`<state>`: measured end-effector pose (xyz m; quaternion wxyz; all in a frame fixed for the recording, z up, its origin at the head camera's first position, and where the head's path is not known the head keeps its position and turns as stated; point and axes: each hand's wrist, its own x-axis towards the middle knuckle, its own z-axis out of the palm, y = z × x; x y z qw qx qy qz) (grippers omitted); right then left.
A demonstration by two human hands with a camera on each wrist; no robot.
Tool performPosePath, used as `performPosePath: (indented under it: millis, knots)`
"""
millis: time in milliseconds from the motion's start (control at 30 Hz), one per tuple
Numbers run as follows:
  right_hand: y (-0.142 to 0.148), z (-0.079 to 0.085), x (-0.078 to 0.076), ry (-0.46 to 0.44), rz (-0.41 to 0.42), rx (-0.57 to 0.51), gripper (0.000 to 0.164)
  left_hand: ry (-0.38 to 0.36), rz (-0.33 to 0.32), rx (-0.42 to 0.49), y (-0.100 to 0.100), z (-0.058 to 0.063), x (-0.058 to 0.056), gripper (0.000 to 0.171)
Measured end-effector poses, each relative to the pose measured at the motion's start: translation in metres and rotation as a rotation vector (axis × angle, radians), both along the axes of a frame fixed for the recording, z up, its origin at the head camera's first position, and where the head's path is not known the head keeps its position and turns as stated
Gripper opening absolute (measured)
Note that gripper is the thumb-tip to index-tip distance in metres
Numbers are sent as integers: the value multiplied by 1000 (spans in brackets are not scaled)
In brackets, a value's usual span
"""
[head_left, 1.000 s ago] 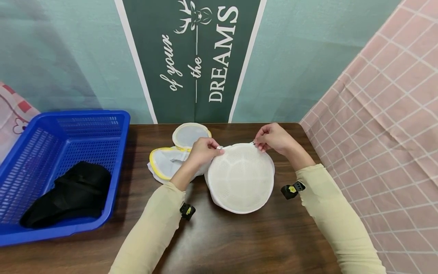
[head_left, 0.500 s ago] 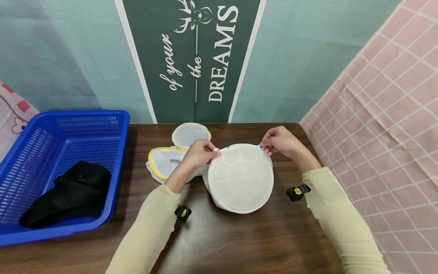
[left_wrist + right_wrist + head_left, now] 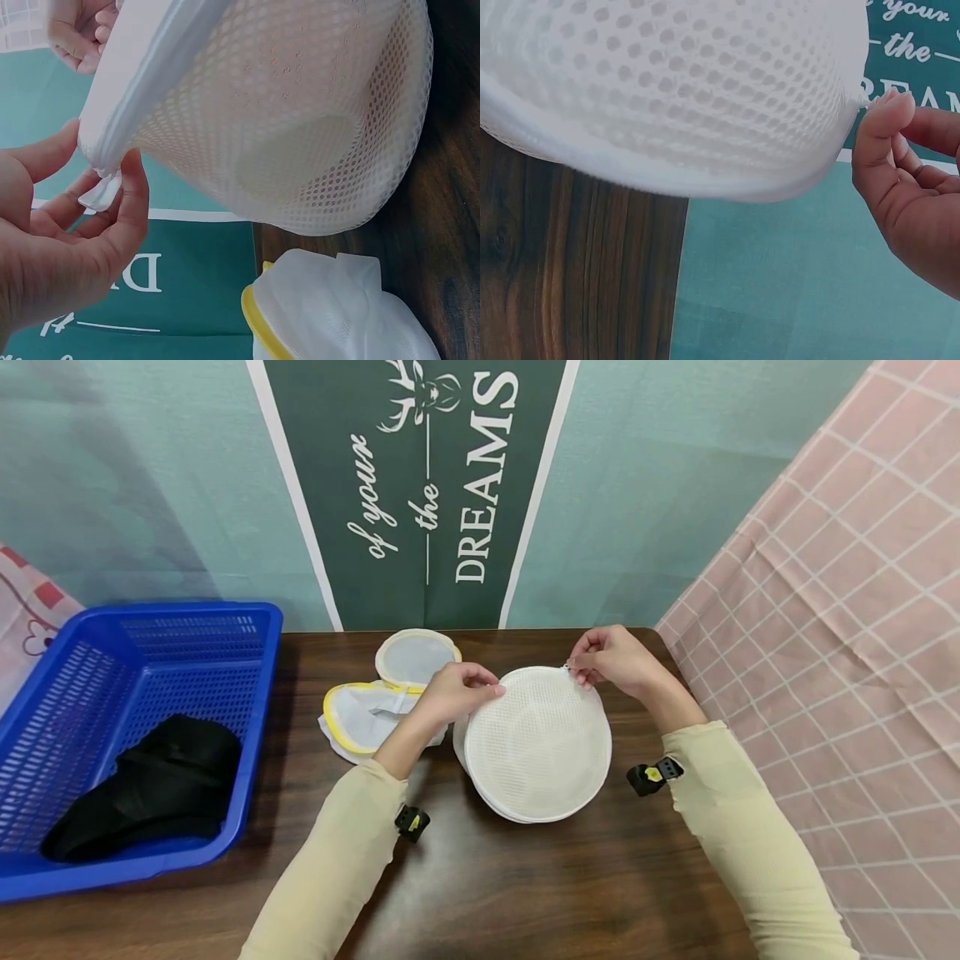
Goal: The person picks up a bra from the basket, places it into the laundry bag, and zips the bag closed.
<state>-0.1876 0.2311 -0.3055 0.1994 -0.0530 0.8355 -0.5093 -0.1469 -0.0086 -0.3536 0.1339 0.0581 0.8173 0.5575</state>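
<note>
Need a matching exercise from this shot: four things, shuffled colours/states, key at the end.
Things:
1. basket
2. item inside the basket
3. round mesh bag
4. pouch lying beyond the left forearm

Colours/states:
A. yellow-trimmed
B. held by the left hand and right hand
C. blue
D. black

Pairs: 1-C, 2-D, 3-B, 4-A

The mesh bag (image 3: 536,747) is white, the basket (image 3: 256,735) blue — the pink cloth (image 3: 840,610) white-gridded.

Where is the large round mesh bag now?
In the head view, the large mesh bag is right of centre, held by the left hand and right hand.
</note>
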Motion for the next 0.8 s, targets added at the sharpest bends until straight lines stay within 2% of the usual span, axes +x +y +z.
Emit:
performPosePath:
  millis: [200,400,600,667,800]
  knots:
    - [-1,1,0,17,-13,3,12,-12,21,-19,4,-1,-1,20]
    - [-1,-2,-2,-2,-42,-18,12,-38,80,19,5,-5,1,15]
    - [7,-10,-4,-49,-92,-30,13,-55,148,13,-2,-11,3,15]
    - [10,-12,-5,-54,-101,-41,13,-71,151,19,-6,-12,3,15]
    - [12,-11,-6,-35,-85,-45,13,-111,112,29,-10,-11,3,17]
